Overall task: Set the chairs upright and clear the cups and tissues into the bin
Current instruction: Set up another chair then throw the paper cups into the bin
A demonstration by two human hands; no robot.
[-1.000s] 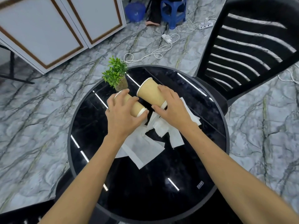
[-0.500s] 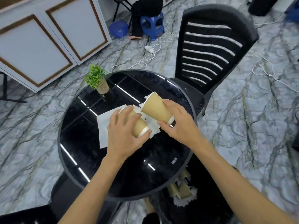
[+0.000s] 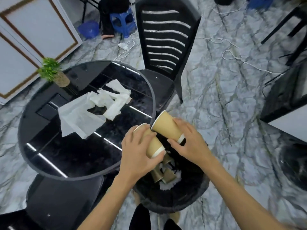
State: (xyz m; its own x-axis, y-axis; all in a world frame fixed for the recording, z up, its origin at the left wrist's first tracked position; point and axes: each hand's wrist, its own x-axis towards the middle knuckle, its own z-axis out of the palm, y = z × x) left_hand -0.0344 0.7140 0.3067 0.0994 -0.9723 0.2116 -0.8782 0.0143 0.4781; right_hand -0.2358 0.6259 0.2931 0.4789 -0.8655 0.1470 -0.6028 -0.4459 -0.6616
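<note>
My left hand (image 3: 138, 154) grips a tan paper cup (image 3: 152, 143), held sideways at the round black table's (image 3: 49, 155) right edge. My right hand (image 3: 191, 143) grips a second tan cup (image 3: 167, 126), also tilted, just right of the first. Both cups hang above the black bin (image 3: 174, 201) on the floor, which holds several cups and crumpled tissues. A heap of white tissues (image 3: 93, 110) lies on the tabletop. A black slatted chair (image 3: 166, 47) stands upright behind the table.
A small potted green plant (image 3: 53, 72) stands at the table's far left. Another black chair (image 3: 63, 201) is tucked under the near side. White cables (image 3: 232, 55) trail over the marble floor. A dark table (image 3: 289, 95) stands at the right, a blue stool (image 3: 123, 20) far back.
Both hands have lifted the cups off the tissues and carried them right, past the table's edge to above the bin. The view has swung right and down, bringing the bin fully into sight.
</note>
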